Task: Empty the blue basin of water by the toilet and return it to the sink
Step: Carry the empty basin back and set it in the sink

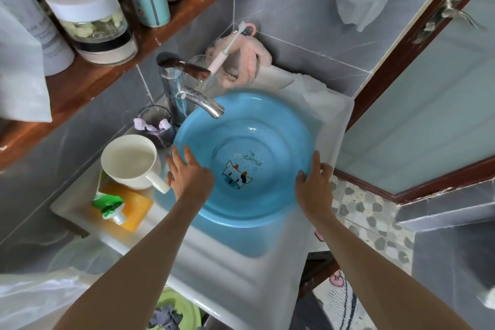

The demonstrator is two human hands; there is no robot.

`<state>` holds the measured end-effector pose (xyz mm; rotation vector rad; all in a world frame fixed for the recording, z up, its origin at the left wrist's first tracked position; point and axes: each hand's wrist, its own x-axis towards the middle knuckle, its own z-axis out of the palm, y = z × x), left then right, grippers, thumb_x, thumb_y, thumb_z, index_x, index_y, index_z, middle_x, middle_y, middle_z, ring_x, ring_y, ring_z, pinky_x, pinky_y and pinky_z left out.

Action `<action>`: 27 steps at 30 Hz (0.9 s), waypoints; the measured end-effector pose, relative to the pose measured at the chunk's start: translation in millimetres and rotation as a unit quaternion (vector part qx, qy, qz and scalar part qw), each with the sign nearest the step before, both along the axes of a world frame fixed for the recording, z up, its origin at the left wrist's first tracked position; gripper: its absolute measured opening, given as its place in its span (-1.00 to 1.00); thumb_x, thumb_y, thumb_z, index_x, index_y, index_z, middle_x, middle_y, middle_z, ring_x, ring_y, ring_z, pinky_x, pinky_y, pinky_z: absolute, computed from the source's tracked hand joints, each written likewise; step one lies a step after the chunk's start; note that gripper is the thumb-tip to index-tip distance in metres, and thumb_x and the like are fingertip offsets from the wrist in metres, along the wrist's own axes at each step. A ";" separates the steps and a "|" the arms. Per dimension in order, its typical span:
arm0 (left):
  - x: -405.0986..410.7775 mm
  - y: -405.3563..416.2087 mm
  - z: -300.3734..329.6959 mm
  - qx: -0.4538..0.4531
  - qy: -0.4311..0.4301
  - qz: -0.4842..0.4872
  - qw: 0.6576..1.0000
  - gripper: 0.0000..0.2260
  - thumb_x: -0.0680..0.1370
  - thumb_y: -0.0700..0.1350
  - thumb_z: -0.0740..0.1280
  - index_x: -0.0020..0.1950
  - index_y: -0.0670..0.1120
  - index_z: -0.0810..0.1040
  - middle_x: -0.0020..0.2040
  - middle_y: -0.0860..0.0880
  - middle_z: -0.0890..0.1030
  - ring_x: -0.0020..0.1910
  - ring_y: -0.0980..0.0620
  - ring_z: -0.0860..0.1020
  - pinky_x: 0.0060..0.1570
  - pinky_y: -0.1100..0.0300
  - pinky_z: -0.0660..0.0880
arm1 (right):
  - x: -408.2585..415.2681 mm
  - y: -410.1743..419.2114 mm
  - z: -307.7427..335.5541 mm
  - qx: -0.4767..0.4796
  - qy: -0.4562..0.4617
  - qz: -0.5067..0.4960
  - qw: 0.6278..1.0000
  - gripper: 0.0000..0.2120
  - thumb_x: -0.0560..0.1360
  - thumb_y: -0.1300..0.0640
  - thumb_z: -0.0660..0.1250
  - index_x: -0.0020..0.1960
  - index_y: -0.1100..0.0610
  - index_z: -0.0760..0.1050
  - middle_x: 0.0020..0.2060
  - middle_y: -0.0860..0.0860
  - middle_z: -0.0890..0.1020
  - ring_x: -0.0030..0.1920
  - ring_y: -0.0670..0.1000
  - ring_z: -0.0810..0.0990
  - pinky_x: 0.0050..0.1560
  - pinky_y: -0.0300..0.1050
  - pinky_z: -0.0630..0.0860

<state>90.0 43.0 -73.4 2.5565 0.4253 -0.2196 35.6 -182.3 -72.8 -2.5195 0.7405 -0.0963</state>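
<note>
The blue basin (262, 126), round with a cartoon cow printed on its bottom, sits in the white sink (222, 257) under the chrome faucet (198, 104). I see no standing water in it. My left hand (187, 174) lies palm down over the basin's left rim with its fingers spread. My right hand (314, 182) is at the right rim, thumb along the inside and fingers curled around the outer edge.
A white mug (128, 161), a dark cup of toothbrushes (155, 126), an orange soap bar and a green tube (112, 206) crowd the sink's left ledge. Behind the basin lie a pink cloth and a toothbrush (227, 48). A wooden shelf (88, 78) overhangs at left, and a door (417, 104) stands at right.
</note>
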 end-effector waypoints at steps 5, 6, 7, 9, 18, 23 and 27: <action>-2.1 -2.7 7.1 0.017 -0.007 -0.002 1.000 -0.36 0.47 -0.24 0.18 0.52 -0.13 0.01 0.56 -0.15 -0.02 0.52 -0.22 -0.03 0.36 -0.23 0.18 | 9.1 -4.3 -1.4 0.011 0.022 0.003 1.000 -0.49 0.59 0.17 0.08 0.51 0.09 0.05 0.20 0.17 0.37 -0.29 0.05 0.38 -0.31 -0.10 0.33; -2.2 -3.9 9.2 0.016 -0.011 -0.006 1.000 -0.36 0.47 -0.25 0.17 0.52 -0.13 0.01 0.56 -0.15 -0.03 0.52 -0.23 -0.04 0.36 -0.22 0.19 | 13.3 -4.3 -0.7 0.014 0.028 -0.009 0.999 -0.50 0.58 0.18 0.07 0.50 0.09 0.06 0.20 0.17 0.37 -0.30 0.06 0.37 -0.31 -0.10 0.30; -2.2 -5.2 11.1 0.015 -0.014 -0.010 1.000 -0.37 0.48 -0.27 0.16 0.52 -0.13 0.01 0.56 -0.16 -0.05 0.52 -0.23 -0.06 0.36 -0.21 0.19 | 17.4 -4.2 0.0 0.018 0.035 -0.020 0.999 -0.50 0.57 0.21 0.06 0.50 0.09 0.07 0.21 0.18 0.37 -0.30 0.07 0.36 -0.31 -0.10 0.26; -2.5 -6.4 14.4 0.011 -0.022 -0.013 1.000 -0.36 0.47 -0.31 0.14 0.52 -0.13 0.00 0.56 -0.17 -0.07 0.52 -0.22 -0.08 0.38 -0.18 0.17 | 23.7 -3.1 0.2 0.030 0.051 -0.036 0.998 -0.47 0.54 0.27 0.04 0.50 0.08 0.06 0.23 0.19 0.34 -0.28 0.12 0.38 -0.29 -0.08 0.22; -9.7 -8.0 13.8 0.019 -0.036 -0.010 0.999 -0.37 0.45 -0.38 0.13 0.50 -0.25 0.01 0.53 -0.32 -0.10 0.48 -0.30 0.01 0.41 -0.06 0.15 | 36.0 -6.5 1.7 0.030 0.054 -0.027 0.998 -0.41 0.48 0.36 0.07 0.47 0.10 0.09 0.21 0.22 0.33 -0.24 0.19 0.43 -0.24 -0.02 0.35; -6.7 -9.6 17.0 0.014 -0.026 -0.024 0.999 -0.33 0.43 -0.40 0.14 0.51 -0.26 -0.03 0.52 -0.34 -0.15 0.49 -0.31 -0.04 0.44 -0.06 0.10 | 40.3 -10.1 4.4 0.028 0.076 -0.021 0.997 -0.41 0.50 0.33 0.03 0.49 0.07 0.05 0.27 0.20 0.30 -0.15 0.21 0.47 -0.19 -0.02 0.31; -10.4 -7.9 19.8 -0.031 -0.013 -0.028 0.999 -0.32 0.44 -0.39 0.14 0.52 -0.22 -0.06 0.52 -0.30 -0.23 0.51 -0.28 -0.19 0.46 -0.06 0.02 | 33.9 -10.1 5.5 0.020 0.071 -0.002 0.997 -0.48 0.57 0.21 0.05 0.50 0.09 0.02 0.33 0.20 0.26 0.11 0.27 0.50 -0.09 0.10 0.47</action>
